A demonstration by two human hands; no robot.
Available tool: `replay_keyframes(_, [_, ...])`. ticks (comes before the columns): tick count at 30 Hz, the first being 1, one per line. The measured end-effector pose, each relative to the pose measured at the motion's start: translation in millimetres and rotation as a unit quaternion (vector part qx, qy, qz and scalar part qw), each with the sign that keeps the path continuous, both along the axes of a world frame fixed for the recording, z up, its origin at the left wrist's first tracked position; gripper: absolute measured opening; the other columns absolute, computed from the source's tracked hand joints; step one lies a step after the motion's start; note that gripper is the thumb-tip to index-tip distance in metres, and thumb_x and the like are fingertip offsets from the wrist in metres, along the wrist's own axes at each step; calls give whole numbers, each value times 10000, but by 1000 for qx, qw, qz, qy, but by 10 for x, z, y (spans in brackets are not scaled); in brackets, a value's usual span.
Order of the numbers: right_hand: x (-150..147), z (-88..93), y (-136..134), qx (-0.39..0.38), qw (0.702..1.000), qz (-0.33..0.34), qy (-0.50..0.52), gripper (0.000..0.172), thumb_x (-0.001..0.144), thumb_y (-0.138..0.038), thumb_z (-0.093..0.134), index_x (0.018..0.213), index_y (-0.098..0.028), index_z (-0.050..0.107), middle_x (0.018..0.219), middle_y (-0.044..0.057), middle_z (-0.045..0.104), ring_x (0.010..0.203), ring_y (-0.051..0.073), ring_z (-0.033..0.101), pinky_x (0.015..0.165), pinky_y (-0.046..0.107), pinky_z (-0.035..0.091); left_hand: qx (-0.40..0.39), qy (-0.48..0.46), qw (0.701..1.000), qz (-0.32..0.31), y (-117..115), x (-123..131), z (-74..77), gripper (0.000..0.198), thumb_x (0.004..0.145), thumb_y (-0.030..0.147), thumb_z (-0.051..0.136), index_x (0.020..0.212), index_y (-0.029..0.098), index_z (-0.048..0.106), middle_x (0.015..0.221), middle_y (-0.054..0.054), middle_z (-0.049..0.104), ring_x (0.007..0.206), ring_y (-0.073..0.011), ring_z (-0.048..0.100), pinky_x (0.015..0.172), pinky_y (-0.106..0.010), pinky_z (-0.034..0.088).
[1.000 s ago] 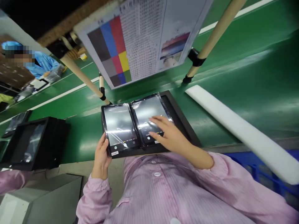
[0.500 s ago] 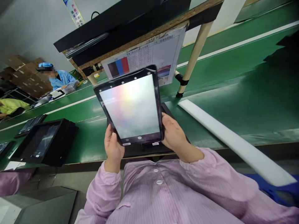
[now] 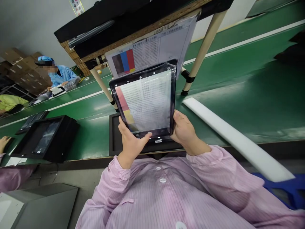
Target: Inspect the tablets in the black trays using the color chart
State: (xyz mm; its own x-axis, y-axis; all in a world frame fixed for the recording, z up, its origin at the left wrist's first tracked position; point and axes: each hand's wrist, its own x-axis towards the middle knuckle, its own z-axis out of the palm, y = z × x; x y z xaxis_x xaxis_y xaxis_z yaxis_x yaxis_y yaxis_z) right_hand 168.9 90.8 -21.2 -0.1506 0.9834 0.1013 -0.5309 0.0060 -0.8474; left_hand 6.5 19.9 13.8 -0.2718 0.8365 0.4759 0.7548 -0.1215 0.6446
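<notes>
Between my two hands a black-framed tablet (image 3: 150,98) is held up, tilted, its camera view showing printed text with red and yellow patches. My left hand (image 3: 132,141) grips its lower left corner, the thumb lying on the bottom edge of the screen. Round the lower right edge, my right hand (image 3: 187,132) is closed, thumb at the front; its other fingers are partly hidden behind. Below the tablet a black tray (image 3: 113,133) sits on the green bench. Behind it, a printed sheet (image 3: 146,51) with black, blue and red blocks hangs under the shelf.
A shelf on pale posts (image 3: 206,47) stands ahead. A long white strip (image 3: 233,136) slants across the bench's right side. Stacked black trays (image 3: 51,140) with a tablet lie left. A co-worker in blue (image 3: 62,76) sits far left; another person's hand (image 3: 3,143) shows at the left edge.
The tablet has moved right and slightly up; its screen went from a bright, blurred glow to printed text and colour patches. My left thumb has moved onto the screen's bottom edge.
</notes>
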Motion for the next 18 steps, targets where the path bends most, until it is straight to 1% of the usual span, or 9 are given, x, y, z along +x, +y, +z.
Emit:
replay_keyframes(3, [-6,-21,4,-3,1000,0,-10,554,852,-709,518,1084,-212,600,1138,81,673,1193,274,601,917,454,580,-3,9,1000,7,8,-5,-14,1319,609,552,865,1558,151,41,1581,-280,164,1511,-433,110,1189,-597,236])
replay_keyframes(7, [-14,-33,20,-14,1000,8,9,541,831,-705,563,1052,-213,609,1143,80,673,1180,275,610,933,452,576,0,14,1000,-2,-3,-17,-36,1362,590,606,856,1559,104,42,1577,-309,155,1514,-435,97,1196,-597,212])
replay_keyframes(9, [-19,-46,27,-11,1000,9,14,532,837,-697,564,1052,-213,614,1134,76,676,1174,271,614,935,446,577,6,-13,1000,-7,-9,-30,-50,1336,593,605,855,1563,115,79,1588,-290,169,1515,-426,118,1206,-582,195])
replay_keyframes(11, [-23,-63,21,-5,1000,8,9,541,847,-700,550,1076,-214,617,1122,74,680,1171,269,616,933,445,580,36,-94,994,-44,-6,-61,-57,1184,685,618,790,1565,153,147,1597,-244,223,1505,-387,206,1214,-534,215])
replay_keyframes(12, [-24,-69,10,-2,1000,7,5,549,853,-701,541,1095,-214,617,1119,75,683,1172,270,616,934,447,580,56,-162,983,-70,1,-86,-54,1053,763,629,716,1561,184,191,1590,-214,278,1485,-357,280,1207,-505,252])
replay_keyframes(13, [-22,-71,-6,1,1000,8,-1,557,863,-700,531,1116,-211,617,1124,79,683,1175,272,615,942,454,576,71,-242,963,-94,12,-118,-46,906,836,631,630,1549,219,250,1567,-182,352,1450,-323,363,1188,-475,304])
replay_keyframes(15, [-11,-54,-44,7,1000,8,-10,568,892,-687,507,1173,-205,613,1177,90,669,1206,273,598,997,471,548,67,-402,906,-116,40,-198,-22,670,900,611,548,1470,282,421,1458,-117,526,1334,-271,521,1110,-426,422])
replay_keyframes(17, [14,1,-74,39,999,2,-39,578,927,-646,492,1299,-211,576,1332,87,590,1310,255,517,1128,468,443,34,-508,855,-101,68,-290,3,525,859,564,647,1318,317,588,1309,-57,657,1204,-239,622,1026,-388,495])
replay_keyframes(18, [32,47,-79,73,995,-5,-70,592,948,-618,478,1384,-220,525,1433,74,505,1382,239,435,1195,453,357,22,-538,838,-89,79,-334,9,478,818,530,713,1242,321,643,1242,-33,696,1148,-224,651,997,-370,512])
